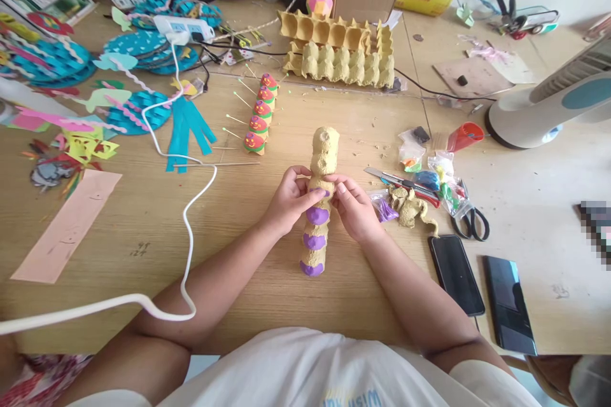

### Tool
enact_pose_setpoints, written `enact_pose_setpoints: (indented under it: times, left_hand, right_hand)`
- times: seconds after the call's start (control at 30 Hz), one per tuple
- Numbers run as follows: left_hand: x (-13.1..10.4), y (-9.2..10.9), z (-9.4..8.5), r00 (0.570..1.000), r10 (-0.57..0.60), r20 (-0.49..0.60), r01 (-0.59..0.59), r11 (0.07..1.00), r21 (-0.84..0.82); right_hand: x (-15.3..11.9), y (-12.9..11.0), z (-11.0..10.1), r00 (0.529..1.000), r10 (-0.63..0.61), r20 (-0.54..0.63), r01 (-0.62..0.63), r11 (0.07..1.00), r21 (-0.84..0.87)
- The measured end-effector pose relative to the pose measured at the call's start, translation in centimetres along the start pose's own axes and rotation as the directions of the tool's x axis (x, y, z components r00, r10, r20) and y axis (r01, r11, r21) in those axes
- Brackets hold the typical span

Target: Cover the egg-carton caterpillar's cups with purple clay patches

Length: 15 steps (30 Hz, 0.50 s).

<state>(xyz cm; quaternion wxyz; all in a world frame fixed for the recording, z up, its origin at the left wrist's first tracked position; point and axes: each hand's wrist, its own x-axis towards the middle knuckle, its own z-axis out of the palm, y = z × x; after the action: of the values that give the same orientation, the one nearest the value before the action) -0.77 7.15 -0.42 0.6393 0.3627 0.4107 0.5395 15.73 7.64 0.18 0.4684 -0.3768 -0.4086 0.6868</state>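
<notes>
A tan egg-carton strip (325, 147) lies lengthwise on the table in front of me, with purple clay patches (317, 215) on its nearer bumps. My left hand (289, 199) holds the strip's left side, its thumb pressed on a purple patch near the middle. From the right, my right hand (352, 205) pinches the opposite edge with thumb and fingers. The farther bumps are bare. To the right sit a bag of purple clay (383, 208), torn carton scraps (409, 206) and a box cutter (401, 183).
A red-and-green decorated carton strip (260, 116) stands beyond my left hand. Stacked egg cartons (348, 63) lie at the back. A white cable (189, 222) crosses the left side. Scissors (470, 224), two phones (457, 275) and a fan base (518, 117) are on the right.
</notes>
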Motion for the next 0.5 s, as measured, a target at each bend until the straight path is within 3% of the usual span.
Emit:
enact_pose_setpoints:
  times: [0.27, 0.5]
  left_hand:
    - [-0.22, 0.79, 0.5, 1.0, 0.007, -0.001, -0.007, 1.0, 0.025]
    - [-0.09, 0.79, 0.21, 1.0, -0.012, 0.029, 0.014, 0.999, -0.051]
  right_hand:
    - [0.17, 0.32, -0.03, 0.999, 0.01, -0.047, -0.009, 1.0, 0.016]
    - [0.23, 0.2, 0.11, 0.999, 0.019, -0.042, -0.014, 0.994, 0.112]
